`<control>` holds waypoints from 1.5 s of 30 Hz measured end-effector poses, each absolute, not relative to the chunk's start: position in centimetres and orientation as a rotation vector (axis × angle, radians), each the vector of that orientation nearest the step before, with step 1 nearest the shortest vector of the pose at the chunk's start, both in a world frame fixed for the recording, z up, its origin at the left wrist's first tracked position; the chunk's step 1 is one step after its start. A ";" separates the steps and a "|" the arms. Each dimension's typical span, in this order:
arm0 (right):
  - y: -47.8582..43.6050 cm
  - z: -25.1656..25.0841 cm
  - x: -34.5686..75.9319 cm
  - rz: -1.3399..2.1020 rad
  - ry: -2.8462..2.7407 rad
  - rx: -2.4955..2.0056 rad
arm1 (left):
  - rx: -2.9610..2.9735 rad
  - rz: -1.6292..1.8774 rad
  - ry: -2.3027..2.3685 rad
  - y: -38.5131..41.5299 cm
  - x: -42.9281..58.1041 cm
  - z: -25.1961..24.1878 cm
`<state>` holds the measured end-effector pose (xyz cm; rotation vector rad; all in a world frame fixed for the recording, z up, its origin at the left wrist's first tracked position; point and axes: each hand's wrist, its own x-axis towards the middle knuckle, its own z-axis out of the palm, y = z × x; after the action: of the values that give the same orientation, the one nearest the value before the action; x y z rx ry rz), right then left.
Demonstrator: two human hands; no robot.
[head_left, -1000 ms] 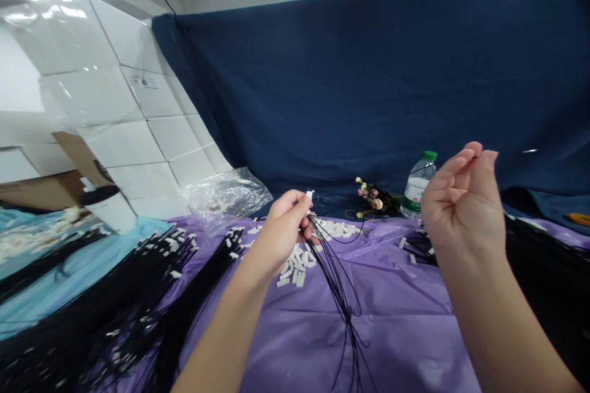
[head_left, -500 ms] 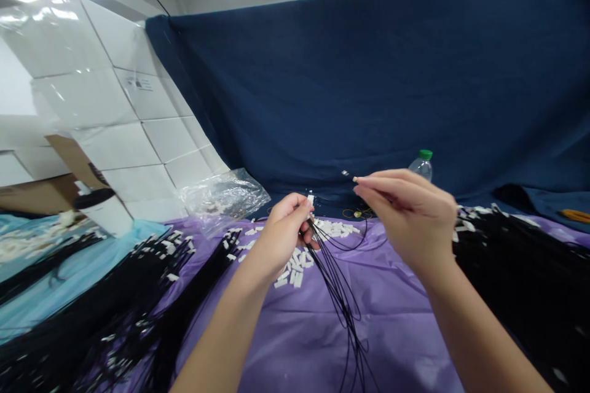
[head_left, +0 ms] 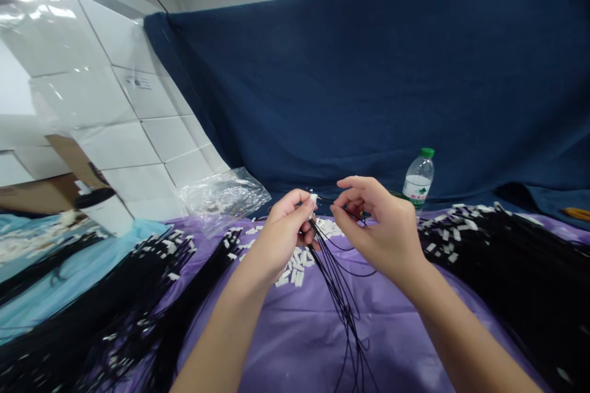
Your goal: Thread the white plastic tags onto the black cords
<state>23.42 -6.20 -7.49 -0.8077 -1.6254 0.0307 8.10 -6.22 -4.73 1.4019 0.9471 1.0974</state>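
My left hand [head_left: 286, 226] is closed, with a small white plastic connector [head_left: 314, 198] pinched between thumb and forefinger. From the same hand a loose bundle of thin black wires [head_left: 340, 298] hangs down toward the purple cloth. Just to the right, my right hand [head_left: 380, 224] pinches a black wire [head_left: 325, 199] between thumb and a finger, its forefinger raised. That wire's tip points at the connector; whether it is inside cannot be made out. Below and behind the hands lie loose white connectors [head_left: 296, 265] in a pile.
Bundles of black wires with white ends lie at left [head_left: 138, 276] and right [head_left: 502, 258] on a purple cloth [head_left: 391, 331]. A green-capped bottle [head_left: 418, 181] stands behind my right hand. A clear plastic bag [head_left: 224, 196], a dark-topped white container [head_left: 105, 209] and stacked white boxes [head_left: 106, 95] are at left.
My right hand has moved left and slightly down, bringing the wire close to the connector in my left hand. The bottle behind it now shows more fully. My left hand has hardly moved.
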 end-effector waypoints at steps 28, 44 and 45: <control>-6.3 -7.8 22.9 -0.421 -1.700 -0.718 | 1.457 1.063 0.876 -6.5 8.2 -4.4; -10.7 -5.4 24.5 0.126 -2.069 -0.968 | 1.183 1.250 0.946 -5.9 7.9 -4.6; -10.7 -5.5 24.5 0.176 -2.112 -1.004 | 1.167 1.262 0.939 -5.8 7.8 -4.5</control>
<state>24.51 -10.66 -5.46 -1.0041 -2.1116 0.1758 7.77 -5.81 -4.53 1.1669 0.9388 1.2619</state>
